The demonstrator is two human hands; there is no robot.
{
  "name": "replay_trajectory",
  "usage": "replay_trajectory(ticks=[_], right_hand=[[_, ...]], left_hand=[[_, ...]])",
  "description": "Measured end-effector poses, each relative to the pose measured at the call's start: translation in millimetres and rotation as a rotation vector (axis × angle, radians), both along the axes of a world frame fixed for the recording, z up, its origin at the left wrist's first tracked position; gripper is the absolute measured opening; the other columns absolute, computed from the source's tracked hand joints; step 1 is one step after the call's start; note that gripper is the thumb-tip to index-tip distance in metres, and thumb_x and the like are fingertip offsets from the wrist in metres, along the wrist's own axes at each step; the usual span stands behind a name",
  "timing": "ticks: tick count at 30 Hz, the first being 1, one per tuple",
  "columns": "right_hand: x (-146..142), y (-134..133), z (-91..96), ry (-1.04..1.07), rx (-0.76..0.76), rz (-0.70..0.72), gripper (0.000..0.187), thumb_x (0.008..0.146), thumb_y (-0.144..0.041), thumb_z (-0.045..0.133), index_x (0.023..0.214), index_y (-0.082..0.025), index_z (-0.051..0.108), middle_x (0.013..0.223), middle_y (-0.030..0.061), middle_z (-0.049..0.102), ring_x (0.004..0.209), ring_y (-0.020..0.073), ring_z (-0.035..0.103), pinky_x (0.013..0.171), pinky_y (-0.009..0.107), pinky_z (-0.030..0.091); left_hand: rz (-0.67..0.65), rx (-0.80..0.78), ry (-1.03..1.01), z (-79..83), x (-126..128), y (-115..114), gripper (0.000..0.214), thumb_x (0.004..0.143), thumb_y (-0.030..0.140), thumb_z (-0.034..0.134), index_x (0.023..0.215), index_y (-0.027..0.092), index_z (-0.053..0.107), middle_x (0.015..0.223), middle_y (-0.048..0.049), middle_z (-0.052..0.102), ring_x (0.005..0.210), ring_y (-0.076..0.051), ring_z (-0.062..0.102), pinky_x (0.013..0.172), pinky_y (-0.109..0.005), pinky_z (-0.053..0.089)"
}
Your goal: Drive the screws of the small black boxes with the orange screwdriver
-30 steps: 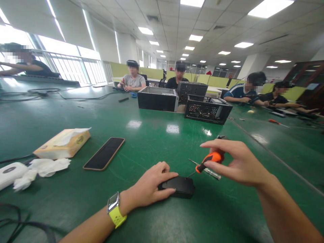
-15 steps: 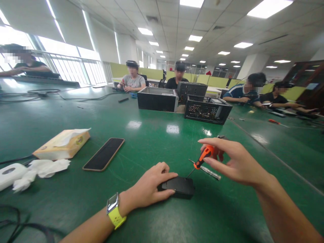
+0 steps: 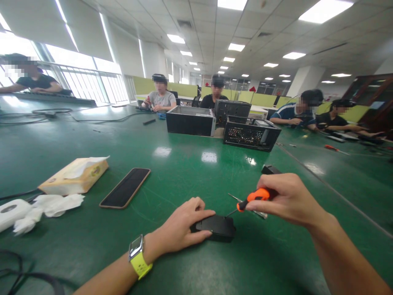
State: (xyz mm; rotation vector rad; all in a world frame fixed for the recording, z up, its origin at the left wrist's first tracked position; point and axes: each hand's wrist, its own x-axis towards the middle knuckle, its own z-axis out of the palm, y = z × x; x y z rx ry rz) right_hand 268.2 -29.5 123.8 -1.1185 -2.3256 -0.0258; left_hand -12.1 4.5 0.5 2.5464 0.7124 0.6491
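Note:
My left hand, with a yellow-strapped watch on its wrist, grips the near end of a small flat black device lying on the green table. My right hand is closed round the orange handle of a screwdriver. The screwdriver's thin shaft slants down and left, and its tip touches the device's far edge. A thin metal tool lies on the table just behind the screwdriver. A small black part sits beyond my right hand.
A phone lies face up to the left, with a tissue box, crumpled tissues and a white device beyond it. Two open black computer cases stand mid-table. Several people sit at the far side. Cables run at the near left.
My right hand has closed its fingers round the screwdriver handle and dropped a little, laying the handle flatter. My left hand and the device have stayed put.

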Motion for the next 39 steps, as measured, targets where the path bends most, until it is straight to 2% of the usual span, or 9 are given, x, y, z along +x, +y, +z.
replay_trajectory(ticks=[2,4,6,8,11,13,15,27,39], right_hand=[[0,-1,1.7,-0.005,-0.011,-0.012,0.032,0.084,-0.047,0.070,0.070,-0.019,0.063,0.058,-0.0029,0.057,0.050,0.0104,0.049,0.047,0.023,0.035],[2,-3,4.1,0.003,-0.100,0.002,0.017,0.089,-0.037,0.064,0.094,-0.020,0.067,0.074,-0.0006,0.066,0.059,0.0115,0.056,0.055,0.022,0.042],[5,-6,6.9,-0.003,-0.194,0.012,0.024,0.091,-0.029,0.060,0.114,-0.023,0.063,0.089,0.0008,0.069,0.066,0.0116,0.060,0.061,0.023,0.046],[9,-8,9.1,-0.022,-0.239,-0.010,0.028,0.091,-0.028,0.058,0.119,-0.025,0.062,0.093,0.0006,0.069,0.066,0.0113,0.060,0.062,0.023,0.047],[13,-10,9.3,-0.076,-0.230,-0.112,0.020,0.091,-0.040,0.060,0.096,-0.023,0.068,0.073,-0.0021,0.065,0.058,0.0113,0.054,0.056,0.024,0.040],[12,-9,7.2,-0.122,-0.199,-0.177,0.038,0.088,-0.053,0.060,0.069,-0.020,0.061,0.057,-0.0038,0.054,0.051,0.0106,0.045,0.050,0.024,0.032],[10,-7,4.3,-0.143,-0.163,-0.215,0.052,0.086,-0.060,0.058,0.056,-0.019,0.049,0.050,-0.0046,0.045,0.048,0.0098,0.038,0.048,0.025,0.026],[-1,-6,1.6,0.115,-0.046,-0.051,0.049,0.088,-0.048,0.062,0.052,-0.017,0.048,0.048,-0.0060,0.041,0.044,0.0060,0.035,0.046,0.023,0.026],[-11,-2,-6.7,0.109,-0.115,0.015,0.045,0.088,-0.044,0.063,0.055,-0.016,0.054,0.048,-0.0056,0.045,0.045,0.0056,0.036,0.046,0.022,0.026]], left_hand=[[-0.002,-0.002,0.000,0.4,0,0,0.043,0.091,0.038,0.061,0.131,0.023,0.057,0.105,-0.0081,0.051,0.095,-0.023,0.051,0.084,-0.036,0.047],[-0.003,-0.005,-0.002,0.8,0,0,0.043,0.092,0.038,0.061,0.131,0.023,0.057,0.105,-0.0082,0.051,0.096,-0.024,0.051,0.085,-0.036,0.047],[-0.003,-0.011,-0.002,1.3,0,0,0.042,0.092,0.038,0.060,0.131,0.023,0.057,0.105,-0.0083,0.051,0.096,-0.024,0.051,0.086,-0.037,0.047],[0.002,-0.019,0.004,1.8,0,-1,0.042,0.092,0.037,0.061,0.131,0.023,0.057,0.105,-0.0084,0.051,0.096,-0.024,0.051,0.086,-0.037,0.047],[0.009,-0.028,0.013,2.1,1,-1,0.043,0.091,0.037,0.062,0.131,0.023,0.057,0.105,-0.0085,0.051,0.096,-0.024,0.052,0.086,-0.037,0.047],[0.010,-0.029,0.014,1.8,1,-1,0.043,0.091,0.037,0.062,0.131,0.023,0.057,0.106,-0.0085,0.051,0.097,-0.024,0.052,0.086,-0.037,0.047],[0.012,-0.026,0.012,1.2,0,-1,0.043,0.091,0.036,0.062,0.132,0.022,0.057,0.107,-0.0088,0.051,0.098,-0.024,0.052,0.087,-0.038,0.046],[0.001,-0.022,0.004,1.4,0,0,0.043,0.092,0.039,0.061,0.132,0.023,0.057,0.105,-0.0078,0.051,0.096,-0.023,0.051,0.085,-0.036,0.046],[0.005,-0.019,-0.002,1.9,0,-1,0.042,0.092,0.038,0.061,0.131,0.024,0.057,0.105,-0.0077,0.051,0.096,-0.023,0.052,0.086,-0.036,0.047]])
